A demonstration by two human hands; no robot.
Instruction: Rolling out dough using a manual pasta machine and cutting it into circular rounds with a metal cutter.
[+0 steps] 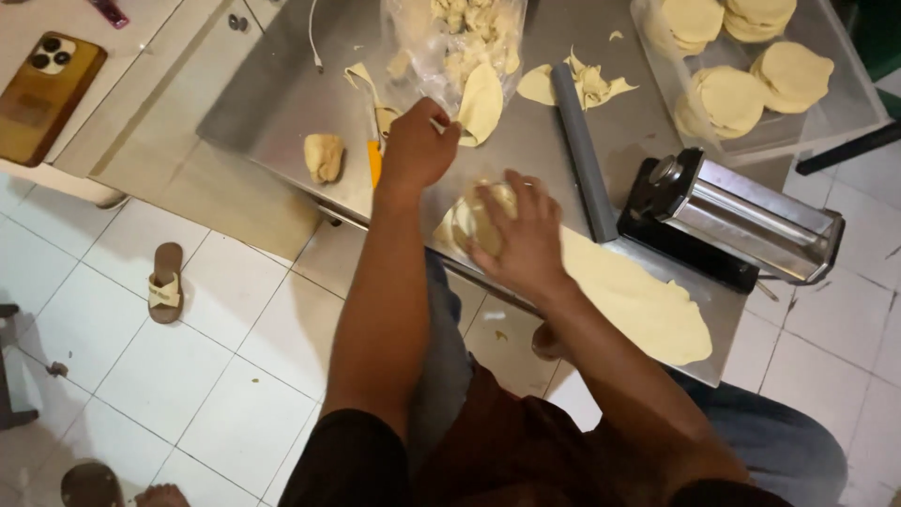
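Right hand [526,235] is lying flat, fingers spread, over a round of pale dough [474,218] near the front edge of the steel table [272,103]; the spread palm seems meant to pin the round so it does not slide on the slick metal. Left hand [415,145], at 11 o'clock from the round, is closing its fingers around a thin white handle, the tip pointing toward 2 o'clock at a folded dough trimming [482,101]; what tool it is cannot be told. An orange-handled tool [374,161] is lying just beside that wrist, within easy reach. A rolled dough sheet [638,300] is running from under the right hand toward 4 o'clock, draping to the table's corner, probably kept long so more rounds can come from it. A grey bar [582,150] is lying along its upper edge. At 3 o'clock a metal roller machine [751,221] is sitting at the sheet's far side. Finished discs [732,99] are stacking in a clear tray [845,113] at 1 o'clock, kept apart from scraps gathering in a plastic bag [460,38] at 12. A dough lump [324,155] is waiting at 9 o'clock. A phone [42,94] is resting well apart, off the work surface.
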